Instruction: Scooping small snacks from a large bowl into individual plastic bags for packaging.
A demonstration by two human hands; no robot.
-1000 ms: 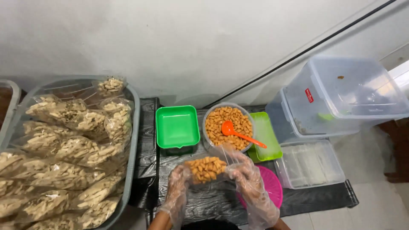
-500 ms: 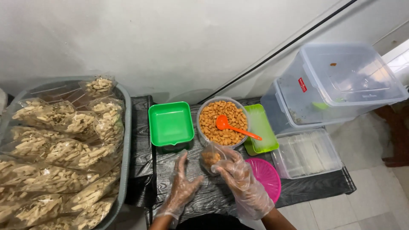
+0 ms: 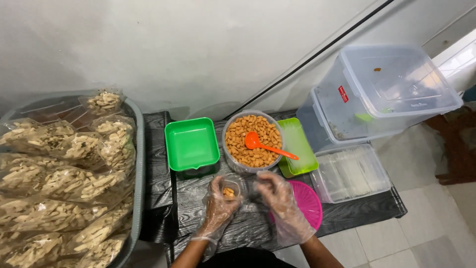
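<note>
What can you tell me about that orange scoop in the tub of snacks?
The orange scoop looks like glossy plastic: a rounded bowl and a long thin handle. Its bowl rests on the golden-brown snacks in the round clear tub, and the handle slants right, over the tub's rim, above the light green tray. Neither hand touches it.

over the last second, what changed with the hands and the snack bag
The small clear bag of snacks, held up between both hands a second ago, came down to the table; the left hand let go briefly and now grips it again, with the right hand at its open side. The snack bowl, orange scoop and green tray stayed put.
</note>
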